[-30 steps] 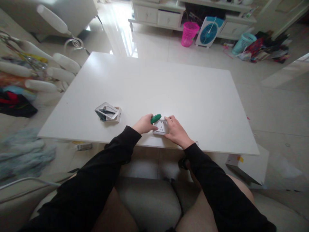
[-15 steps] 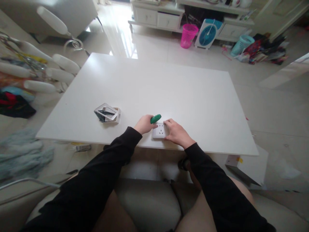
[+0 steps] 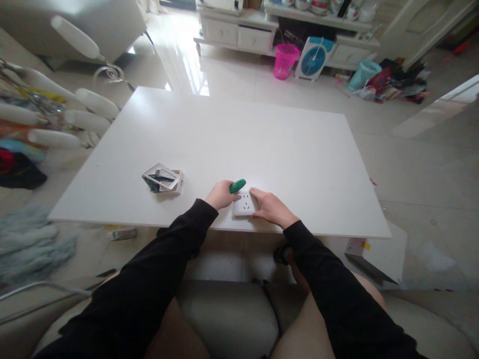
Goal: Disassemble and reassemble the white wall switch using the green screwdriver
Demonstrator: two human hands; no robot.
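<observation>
A white wall socket plate (image 3: 245, 205) with several dark slots lies face up near the front edge of the white table. My left hand (image 3: 220, 195) is closed around a tool with a thick green handle (image 3: 237, 186); the tool's working end is hidden. The left thumb reaches the socket plate's upper left corner. From the other side, my right hand (image 3: 274, 207) grips the socket plate, with its thumb at the lower right edge and fingers along the upper right.
On the white table (image 3: 243, 134), left of my hands, sits an open box (image 3: 163, 180) with dark and clear parts. White lamp arms (image 3: 92, 112) reach over the left side. Beyond the table stand a pink basket (image 3: 286, 62) and a blue fan (image 3: 313, 59).
The whole view has shifted slightly, with the table appearing lower and a little left. Both hands keep nearly the same hold on the green-handled tool and the socket plate.
</observation>
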